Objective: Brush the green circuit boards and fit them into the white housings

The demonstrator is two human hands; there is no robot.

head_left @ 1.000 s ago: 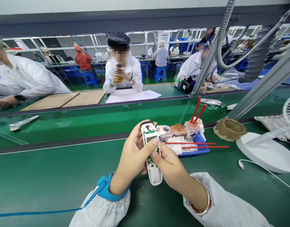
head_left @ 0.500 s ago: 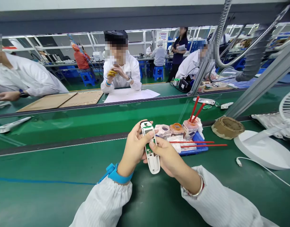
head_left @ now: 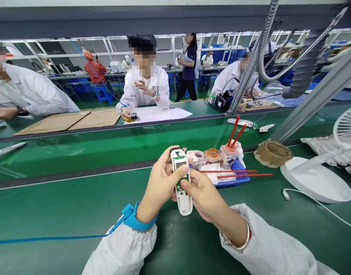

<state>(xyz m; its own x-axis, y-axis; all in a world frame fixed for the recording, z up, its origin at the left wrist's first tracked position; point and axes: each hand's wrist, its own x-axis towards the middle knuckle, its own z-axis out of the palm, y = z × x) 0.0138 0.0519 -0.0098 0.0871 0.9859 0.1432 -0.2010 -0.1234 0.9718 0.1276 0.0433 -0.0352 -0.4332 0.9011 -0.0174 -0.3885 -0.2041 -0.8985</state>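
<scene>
On the green workbench point(head_left: 78, 225), just beside a blue tray point(head_left: 238, 168), the left hand point(head_left: 160, 183) and right hand point(head_left: 205, 196) steady an opened white plastic housing point(head_left: 183, 202) above the mat. The left fingers point(head_left: 169, 156) curl around its top, while both thumbs press firmly across its face, pinching it at a green circuit board point(head_left: 179, 188).

Bright, even light is cast from long white ceiling strip lights point(head_left: 78, 39), a soft sheen is left on the glossy green workbench mat point(head_left: 63, 214), shadows are faint, and the straight grey aluminium rail point(head_left: 315, 97) is bowed by wide-angle distortion near the edge
</scene>
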